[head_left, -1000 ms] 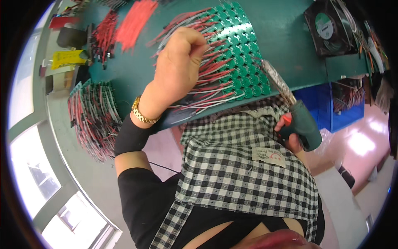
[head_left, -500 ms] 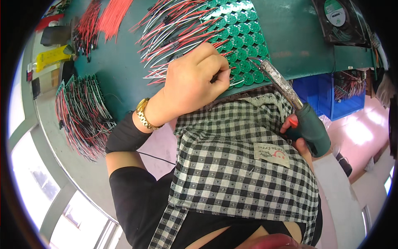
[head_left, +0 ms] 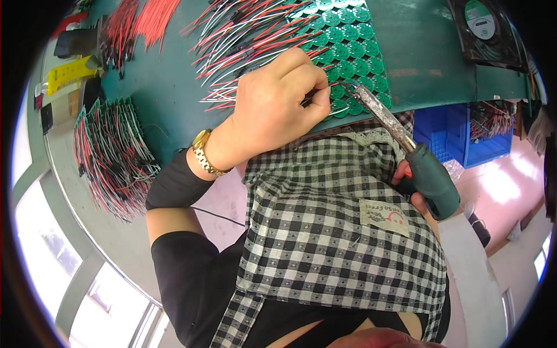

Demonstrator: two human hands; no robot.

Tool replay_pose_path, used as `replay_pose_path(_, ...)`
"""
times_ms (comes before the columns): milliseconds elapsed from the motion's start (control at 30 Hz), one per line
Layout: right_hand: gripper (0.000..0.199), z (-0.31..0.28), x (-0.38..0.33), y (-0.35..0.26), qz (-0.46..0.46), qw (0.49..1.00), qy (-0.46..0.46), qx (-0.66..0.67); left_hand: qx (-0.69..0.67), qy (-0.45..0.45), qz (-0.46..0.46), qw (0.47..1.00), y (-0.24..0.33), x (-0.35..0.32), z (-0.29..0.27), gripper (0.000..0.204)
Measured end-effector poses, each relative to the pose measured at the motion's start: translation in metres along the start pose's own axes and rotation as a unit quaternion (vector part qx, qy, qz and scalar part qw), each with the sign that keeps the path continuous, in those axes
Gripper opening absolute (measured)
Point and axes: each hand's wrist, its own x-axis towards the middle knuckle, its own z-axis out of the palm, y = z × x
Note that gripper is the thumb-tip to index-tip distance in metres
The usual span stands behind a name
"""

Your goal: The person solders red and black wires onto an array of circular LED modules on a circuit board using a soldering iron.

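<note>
My left hand (head_left: pixel 281 101), wearing a gold watch, is closed in a pinch over the lower left edge of a panel of round green circuit boards (head_left: pixel 364 49). From its fingertips a red wire (head_left: pixel 333 84) pokes out onto a board. My right hand (head_left: pixel 419 200), partly hidden, grips the dark green handle of a soldering gun (head_left: pixel 432 181). The gun's thin tip is right by the red wire's end; whether they touch I cannot tell. Rows of red, white and black wires (head_left: pixel 232 49) lie left of the panel, several ending on its boards.
A stack of wired boards (head_left: pixel 113 156) sits at the left edge of the green tabletop (head_left: pixel 156 87). Red wire bundles (head_left: pixel 156 22) lie at the far left, near a yellow packet (head_left: pixel 72 74). Blue bins (head_left: pixel 444 133) stand right, below a black fan (head_left: pixel 484 29).
The soldering gun's tip has moved left across the panel to the end of the red wire. My left hand has shifted slightly right, still pinching. The whole view has shifted a little.
</note>
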Motion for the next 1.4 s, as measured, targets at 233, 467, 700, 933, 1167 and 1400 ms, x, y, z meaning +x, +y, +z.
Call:
replay_pose_path(233, 0.05, 0.009, 0.0, -0.008, 0.13, 0.982, 0.117, 0.07, 0.014, -0.004, -0.002, 1.0, 0.0, 0.001, 0.0, 0.015)
replay_pose_path(467, 0.035, 0.008, 0.02, -0.04, 0.481, 0.865, 0.145, 0.015, 0.012, -0.008, -0.004, 1.0, -0.001, 0.001, -0.001, 0.014)
replay_pose_path(700, 0.061, 0.015, 0.008, -0.025, -0.012, 0.987, 0.133, 0.094, 0.011, -0.008, -0.005, 1.0, -0.001, 0.002, -0.001, 0.014)
replay_pose_path(933, 0.056, 0.003, -0.002, -0.024, 0.087, 0.991, 0.032, 0.097, 0.005, -0.011, 0.018, 1.0, -0.001, 0.002, 0.0, 0.014)
replay_pose_path(1167, 0.061, 0.016, 0.004, -0.024, 0.061, 0.985, 0.113, 0.112, 0.014, -0.01, 0.022, 1.0, -0.002, 0.001, 0.003, 0.016)
replay_pose_path(1400, 0.058, 0.009, 0.007, -0.022, 0.041, 0.997, 0.052, 0.029, 0.012, -0.008, 0.012, 1.0, 0.0, 0.002, 0.003, 0.015)
